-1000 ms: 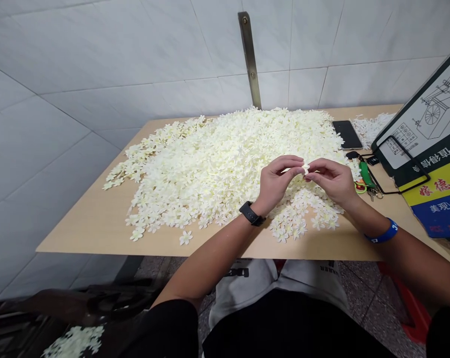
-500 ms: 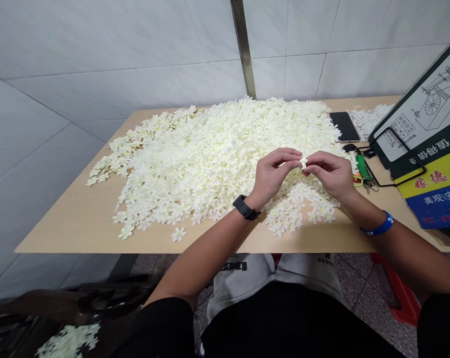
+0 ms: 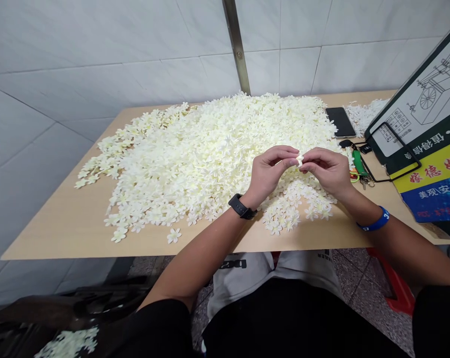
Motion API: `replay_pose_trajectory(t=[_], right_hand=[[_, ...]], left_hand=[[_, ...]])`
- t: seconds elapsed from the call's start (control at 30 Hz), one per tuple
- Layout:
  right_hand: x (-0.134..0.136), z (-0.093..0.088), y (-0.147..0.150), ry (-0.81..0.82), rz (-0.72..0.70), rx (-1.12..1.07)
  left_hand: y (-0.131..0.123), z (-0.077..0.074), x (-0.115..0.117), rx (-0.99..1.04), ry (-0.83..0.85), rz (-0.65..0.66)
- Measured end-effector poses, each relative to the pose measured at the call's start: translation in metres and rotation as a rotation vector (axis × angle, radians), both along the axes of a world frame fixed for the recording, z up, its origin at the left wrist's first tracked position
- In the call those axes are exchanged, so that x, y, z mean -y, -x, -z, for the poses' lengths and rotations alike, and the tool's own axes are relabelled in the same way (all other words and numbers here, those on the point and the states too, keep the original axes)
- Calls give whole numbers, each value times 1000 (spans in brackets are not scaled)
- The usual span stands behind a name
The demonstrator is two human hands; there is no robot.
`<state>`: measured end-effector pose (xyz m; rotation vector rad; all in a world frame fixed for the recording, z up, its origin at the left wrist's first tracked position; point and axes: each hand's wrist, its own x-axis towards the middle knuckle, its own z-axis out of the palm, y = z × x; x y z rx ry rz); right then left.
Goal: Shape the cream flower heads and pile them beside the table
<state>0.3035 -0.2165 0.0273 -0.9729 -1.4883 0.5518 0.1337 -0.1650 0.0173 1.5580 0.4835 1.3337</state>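
Observation:
Between my fingertips is a small white artificial flower (image 3: 300, 159), partly hidden by the fingers. My left hand (image 3: 268, 171) pinches it from the left, thumb and forefinger closed. From the other side my right hand (image 3: 328, 170) grips it with thumb and forefinger too. Both hands are held above the right part of a broad heap of white flowers (image 3: 195, 154) with pale yellow centres. Below them lies a looser patch of flowers (image 3: 282, 216) near the table's front edge. One single flower (image 3: 174, 235) lies apart, left of my left forearm.
The heap covers much of the wooden table (image 3: 60, 219), against a tiled wall. At right are a phone (image 3: 340, 122), white scraps (image 3: 366, 117), keys with a green tag (image 3: 360, 165) and a printed box (image 3: 426, 134) with a black wire handle. More flowers (image 3: 68, 343) lie low at left.
The camera view has shifted slightly, so the table and heap appear a little further left. Both hands keep pinching the flower, with only small finger movement.

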Motion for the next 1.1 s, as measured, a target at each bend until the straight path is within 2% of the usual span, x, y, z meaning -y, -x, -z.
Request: replay_pose_trajectory(t=[0.5,0.7,0.87,1.1], right_hand=[[0,1,0,12,-12,6],[1,-1,3,26,-12,2],[1,2,3,9,9,57],[-3,4,-3,-23,4,146]], left_hand=[[0,1,0,-15,32,9],[-2,0,2,-8,-95,-89],[-1,-2,7,-98,-166,-208],[3,-6,4,-235,-191,-169]])
